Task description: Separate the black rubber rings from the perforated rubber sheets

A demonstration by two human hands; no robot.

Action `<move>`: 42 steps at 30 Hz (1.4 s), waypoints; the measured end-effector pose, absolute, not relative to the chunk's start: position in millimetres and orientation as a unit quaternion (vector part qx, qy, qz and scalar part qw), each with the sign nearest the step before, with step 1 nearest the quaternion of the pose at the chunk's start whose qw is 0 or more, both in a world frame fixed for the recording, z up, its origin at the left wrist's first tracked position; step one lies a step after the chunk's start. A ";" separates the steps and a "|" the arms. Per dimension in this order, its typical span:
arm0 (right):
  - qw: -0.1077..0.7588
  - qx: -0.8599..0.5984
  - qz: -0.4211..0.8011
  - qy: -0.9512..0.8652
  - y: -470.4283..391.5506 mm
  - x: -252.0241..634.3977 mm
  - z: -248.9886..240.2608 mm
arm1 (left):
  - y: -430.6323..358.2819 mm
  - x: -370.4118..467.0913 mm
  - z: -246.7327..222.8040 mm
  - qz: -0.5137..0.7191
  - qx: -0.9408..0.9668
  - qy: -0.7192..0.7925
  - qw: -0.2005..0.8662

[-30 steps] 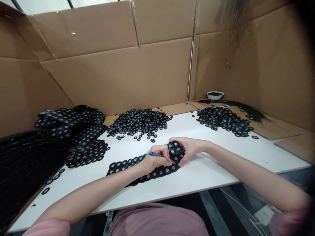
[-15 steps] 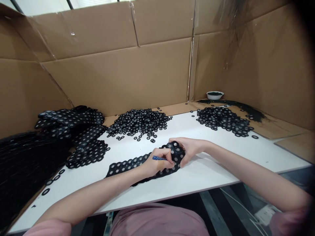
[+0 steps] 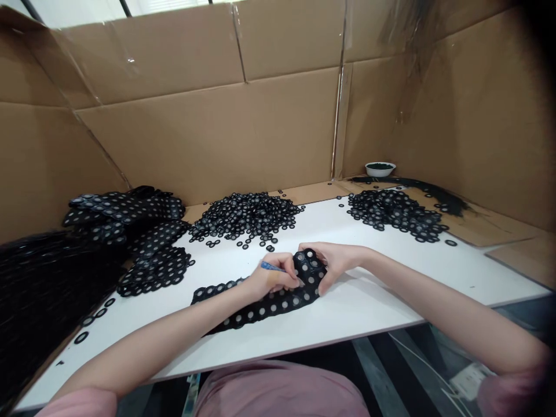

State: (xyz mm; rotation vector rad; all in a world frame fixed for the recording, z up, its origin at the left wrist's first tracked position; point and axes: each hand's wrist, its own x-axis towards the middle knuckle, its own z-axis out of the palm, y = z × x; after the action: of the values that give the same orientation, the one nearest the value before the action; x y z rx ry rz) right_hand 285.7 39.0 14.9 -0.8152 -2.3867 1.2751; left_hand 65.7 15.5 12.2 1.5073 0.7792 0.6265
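Brown cardboard walls [image 3: 200, 133] border the white tabletop [image 3: 365, 310], a bright area [image 3: 95, 8] showing above.

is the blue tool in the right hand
No, the left hand holds the blue tool, while the right hand grips the end of the black dotted strip.

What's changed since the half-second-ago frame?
The left hand, pinching the blue-handled tool, shifted slightly left, away from the right hand, uncovering more of the black spotted strip. Nothing was newly grasped or let go. Unchanged: the right hand's hold on the strip's end, both ring piles, the white bowl.
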 end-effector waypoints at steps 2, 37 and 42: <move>0.152 -0.288 0.457 -0.828 41.0 286.9 15.4 | 22.0 55.9 12.9 0.290 0.655 0.348 0.604; 0.207 -0.357 0.312 -0.856 48.9 253.5 4.2 | 37.8 53.1 2.6 0.277 0.765 0.344 0.468; 0.166 -0.347 0.316 -0.868 48.2 258.6 6.1 | 37.7 50.4 6.7 0.319 0.744 0.356 0.467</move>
State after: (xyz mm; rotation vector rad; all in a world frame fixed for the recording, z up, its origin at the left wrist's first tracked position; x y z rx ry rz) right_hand 258.6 48.2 6.1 -0.9871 -2.4700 0.8984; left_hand 50.4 37.7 6.7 1.8261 0.8747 0.7828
